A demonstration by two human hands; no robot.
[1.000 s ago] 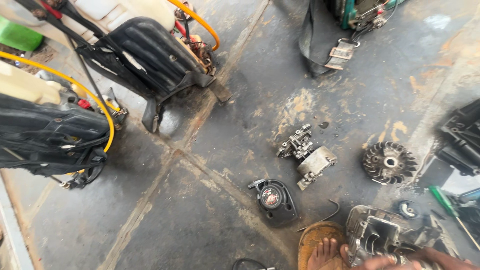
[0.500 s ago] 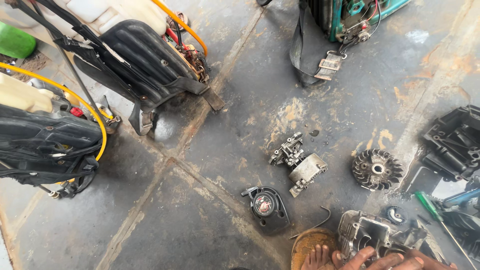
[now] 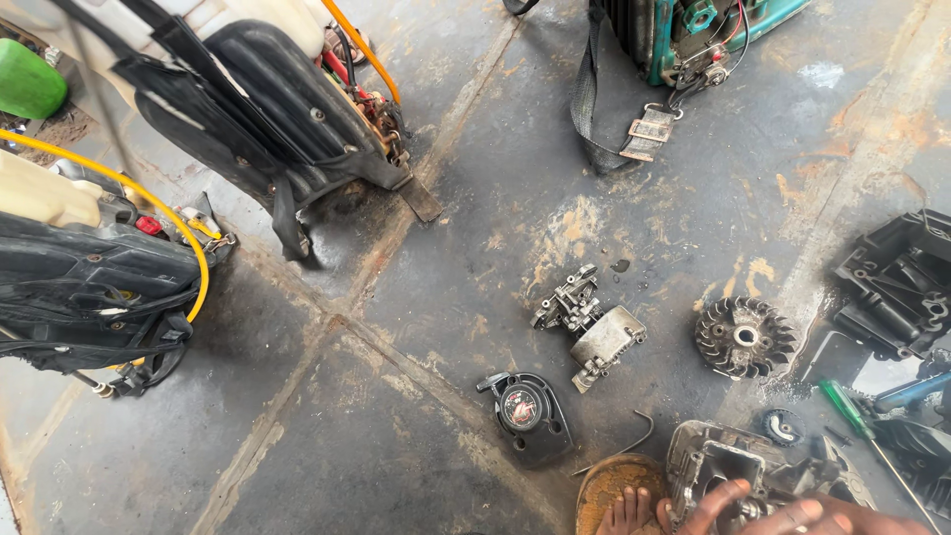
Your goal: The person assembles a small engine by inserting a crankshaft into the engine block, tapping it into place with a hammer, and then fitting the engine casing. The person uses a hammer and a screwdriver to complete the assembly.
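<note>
A: Grey cast metal, dull and oil-stained: the engine crankcase (image 3: 738, 476) sits on the concrete floor (image 3: 396, 416) at the bottom edge of view, right of centre. Boxy housing, square opening on top, ribbed sides.

B: Hands?

A: One hand (image 3: 792, 515) lies across the crankcase's near side, fingers (image 3: 718, 495) curled over its rim and touching it. Whether it is the left or the right I cannot tell; only part shows. No second hand identifiable. Toes of a bare foot (image 3: 626, 513) rest on a rusty round disc (image 3: 612, 485) just left of the crankcase.

B: Surroundings?

A: Black finned flywheel (image 3: 744, 338) above the crankcase, apart from it. Grey carburettor assembly (image 3: 589, 325) to the upper left; black recoil starter cover (image 3: 523, 416) left of the disc. Green-handled screwdriver (image 3: 860, 421) to the right, near a black plastic housing (image 3: 897, 287). Backpack sprayer units (image 3: 267, 109) at the far left.
</note>
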